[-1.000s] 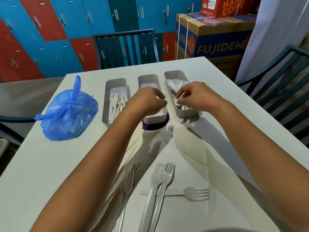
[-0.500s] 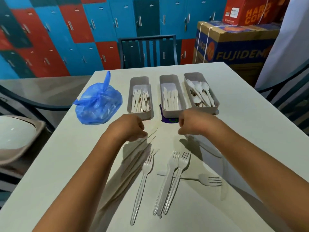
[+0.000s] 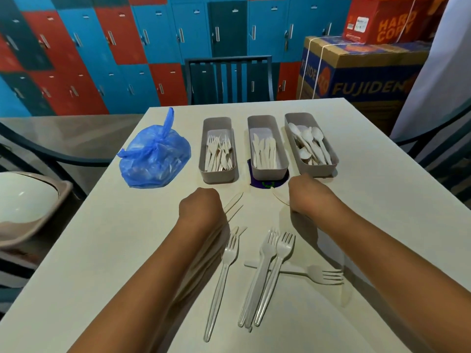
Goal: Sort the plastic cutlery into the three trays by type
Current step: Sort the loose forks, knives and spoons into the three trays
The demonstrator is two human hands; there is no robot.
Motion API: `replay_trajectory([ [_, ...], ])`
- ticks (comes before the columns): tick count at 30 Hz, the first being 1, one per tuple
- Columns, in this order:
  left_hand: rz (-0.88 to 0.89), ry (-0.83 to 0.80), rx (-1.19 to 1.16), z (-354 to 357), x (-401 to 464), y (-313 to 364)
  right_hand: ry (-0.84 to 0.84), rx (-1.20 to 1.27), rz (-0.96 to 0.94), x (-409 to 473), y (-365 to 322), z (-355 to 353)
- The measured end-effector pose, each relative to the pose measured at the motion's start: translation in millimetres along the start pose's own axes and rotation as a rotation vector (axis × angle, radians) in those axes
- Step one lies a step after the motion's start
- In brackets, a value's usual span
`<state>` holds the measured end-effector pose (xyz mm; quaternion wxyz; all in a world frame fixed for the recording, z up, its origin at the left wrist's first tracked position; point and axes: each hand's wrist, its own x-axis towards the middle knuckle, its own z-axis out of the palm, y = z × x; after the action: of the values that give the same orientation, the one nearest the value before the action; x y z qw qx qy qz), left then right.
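Four loose forks (image 3: 265,273) lie on the table (image 3: 382,225), near both hands.
Left hand (image 3: 200,208) and right hand (image 3: 307,193) show knuckles only; their grasp cannot be told. Risk: the crossed forks snag when lifted, or land in the knife tray (image 3: 267,146) rather than the fork tray (image 3: 218,149).

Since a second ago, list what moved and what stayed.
Both hands pulled back from the trays toward the person: the left hand from over the knife tray, the right hand from the spoon tray. Both now sit low over the table, fingers hidden. The four loose forks and blue bag stayed put.
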<state>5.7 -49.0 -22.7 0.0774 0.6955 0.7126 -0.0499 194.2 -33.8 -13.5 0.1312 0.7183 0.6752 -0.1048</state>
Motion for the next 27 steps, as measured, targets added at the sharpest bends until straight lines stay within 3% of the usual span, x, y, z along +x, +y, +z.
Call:
replay_trajectory([
  [9,0.054,0.131,0.16,7.3,3.4,5.8,0.013,0.038,-0.037,-3.3,-6.9,-2.8],
  [17,0.089,0.094,0.206,4.0,8.1,6.0,0.012,0.174,-0.138,-4.7,-12.8,-12.3],
  [21,0.123,0.164,-0.005,-20.5,5.4,0.3,0.023,0.396,-0.205,-5.9,-6.0,-30.5],
  [27,0.163,0.166,-0.565,-47.9,35.6,11.0,0.266,0.711,-0.209,27.1,-4.4,-43.1],
])
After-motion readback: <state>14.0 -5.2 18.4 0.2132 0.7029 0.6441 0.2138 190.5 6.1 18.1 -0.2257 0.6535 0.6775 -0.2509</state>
